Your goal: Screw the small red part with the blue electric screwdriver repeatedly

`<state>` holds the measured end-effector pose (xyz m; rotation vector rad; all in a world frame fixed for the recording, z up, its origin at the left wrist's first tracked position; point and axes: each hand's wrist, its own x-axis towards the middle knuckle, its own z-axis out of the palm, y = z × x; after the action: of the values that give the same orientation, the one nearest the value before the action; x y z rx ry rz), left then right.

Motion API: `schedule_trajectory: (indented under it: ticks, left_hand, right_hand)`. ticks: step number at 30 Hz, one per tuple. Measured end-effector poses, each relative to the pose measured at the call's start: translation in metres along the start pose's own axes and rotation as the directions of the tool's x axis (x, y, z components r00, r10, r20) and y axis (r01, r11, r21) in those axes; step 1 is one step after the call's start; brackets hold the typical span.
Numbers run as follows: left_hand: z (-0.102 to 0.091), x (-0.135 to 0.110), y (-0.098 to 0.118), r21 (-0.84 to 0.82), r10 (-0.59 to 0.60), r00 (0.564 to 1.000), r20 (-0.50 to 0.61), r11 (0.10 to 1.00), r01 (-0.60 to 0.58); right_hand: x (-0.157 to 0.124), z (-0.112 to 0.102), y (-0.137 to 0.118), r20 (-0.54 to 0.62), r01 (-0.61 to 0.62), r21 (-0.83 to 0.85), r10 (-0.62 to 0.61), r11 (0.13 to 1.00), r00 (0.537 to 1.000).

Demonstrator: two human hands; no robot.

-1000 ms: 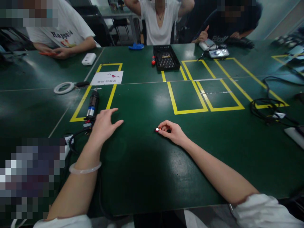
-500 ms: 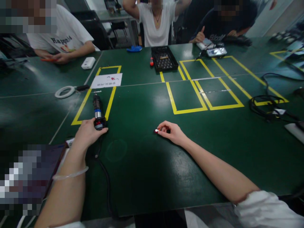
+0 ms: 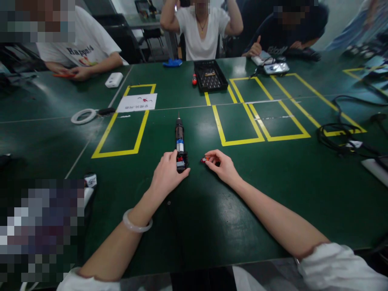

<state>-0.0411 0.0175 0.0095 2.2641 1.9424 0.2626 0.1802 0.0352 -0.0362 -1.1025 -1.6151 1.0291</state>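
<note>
Green tabletop spread beneath the arms, with a black tray near 12 o'clock. Reaching up from 7 o'clock, the left hand curled thumb and fingers about the near end of a power screwdriver, its tip toward 12. From 4 o'clock, the right hand, fingers bent, pinched a small red piece at the screwdriver's 3 o'clock side.
</note>
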Motion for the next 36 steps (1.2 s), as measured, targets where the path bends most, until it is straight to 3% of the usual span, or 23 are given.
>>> schedule_trajectory:
  ticks: [7,17,23,28,36]
  left_hand:
    - [0.014,0.0,0.039,-0.059,0.138,0.99,-0.033,0.988,-0.14]
    - [0.018,-0.003,0.042,-0.028,0.151,0.987,-0.054,0.988,-0.153]
    - [0.016,0.0,0.046,-0.022,0.151,0.987,-0.056,0.988,-0.153]
    - [0.015,0.007,0.056,0.055,0.12,0.991,-0.052,0.992,-0.117]
    - [0.016,0.013,0.056,0.106,0.06,0.994,-0.088,0.993,-0.051]
  right_hand:
    - [0.001,-0.001,0.003,-0.025,0.051,-0.085,-0.053,0.995,0.998]
    - [-0.003,-0.002,-0.005,0.024,0.189,-0.244,-0.189,0.951,0.982]
    - [-0.006,-0.002,-0.007,-0.007,0.114,-0.299,-0.122,0.947,0.993]
    - [-0.008,-0.003,-0.009,-0.041,0.005,-0.28,-0.017,0.96,0.999]
    - [-0.006,-0.003,-0.005,-0.004,0.051,-0.097,-0.052,0.994,0.999]
